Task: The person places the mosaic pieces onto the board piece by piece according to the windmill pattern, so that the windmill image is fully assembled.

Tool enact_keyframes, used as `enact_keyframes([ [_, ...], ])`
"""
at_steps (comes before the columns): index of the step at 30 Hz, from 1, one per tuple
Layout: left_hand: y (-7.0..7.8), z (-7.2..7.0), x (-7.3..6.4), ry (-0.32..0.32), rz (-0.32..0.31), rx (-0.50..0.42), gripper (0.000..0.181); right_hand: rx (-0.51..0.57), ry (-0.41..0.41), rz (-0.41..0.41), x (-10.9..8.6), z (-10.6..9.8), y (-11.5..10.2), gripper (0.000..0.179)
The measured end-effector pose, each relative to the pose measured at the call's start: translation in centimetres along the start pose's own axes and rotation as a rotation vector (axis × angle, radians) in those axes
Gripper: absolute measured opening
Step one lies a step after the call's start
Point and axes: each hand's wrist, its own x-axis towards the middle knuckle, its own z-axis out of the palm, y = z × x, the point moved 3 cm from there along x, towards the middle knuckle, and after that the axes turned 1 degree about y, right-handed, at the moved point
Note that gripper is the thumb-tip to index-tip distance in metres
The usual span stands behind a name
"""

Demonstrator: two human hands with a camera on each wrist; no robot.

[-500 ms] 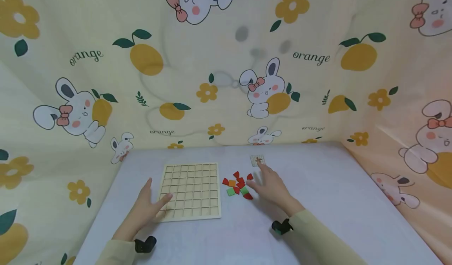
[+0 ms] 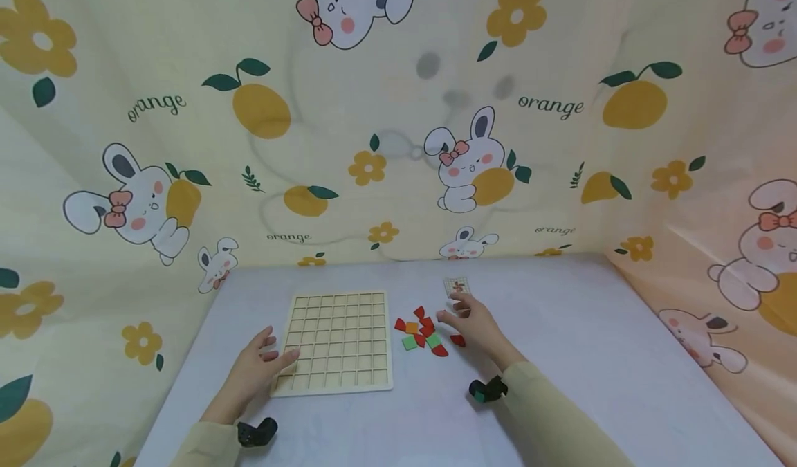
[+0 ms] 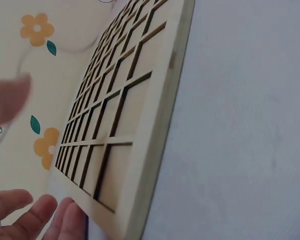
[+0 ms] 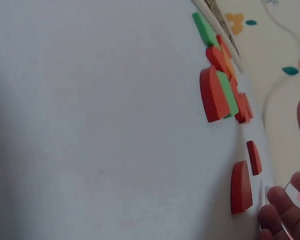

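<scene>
A square wooden grid board (image 2: 339, 392) lies flat on the table, with rows of shallow square cells. My left hand (image 2: 249, 370) is at its left edge, the thumb over the near-left cells and the fingers loosely bent, holding nothing. Right of the board sits a loose group of small pieces: red curved pieces (image 2: 439, 350), an orange square (image 2: 411, 328) and green squares (image 2: 409, 343). Over their right side hovers my right hand (image 2: 479, 328), empty, thumb and fingers apart. A red curved piece (image 4: 241, 187) lies away from the group, beneath this hand.
Behind the right hand's fingertips lies a small card (image 2: 456, 285) with a grid and a reddish figure printed on it. A patterned cloth (image 2: 349, 211) hangs behind the white table (image 2: 423, 425) and along its sides.
The fingers of both hands have bent more. My right hand has drawn back slightly from the card, and a red piece now shows apart from the group, below that hand.
</scene>
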Motion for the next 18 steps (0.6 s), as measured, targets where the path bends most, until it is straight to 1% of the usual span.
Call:
enact_keyframes([
  [4,-0.5,0.0,0.2,0.021,0.006,-0.003,0.085,0.012,-0.016,0.006,0.7,0.2,0.4,0.065],
  [10,-1.4,-0.2,0.5,0.047,0.003,0.040,0.059,0.001,-0.028,0.019,1.6,0.9,1.4,0.049],
  [14,-1.8,-0.2,0.7,0.052,-0.015,0.057,0.052,-0.002,-0.021,0.023,1.9,1.3,1.7,0.044],
  [18,-1.6,0.0,0.7,0.050,-0.014,0.045,0.051,-0.009,0.008,0.026,1.8,1.3,1.6,0.036],
])
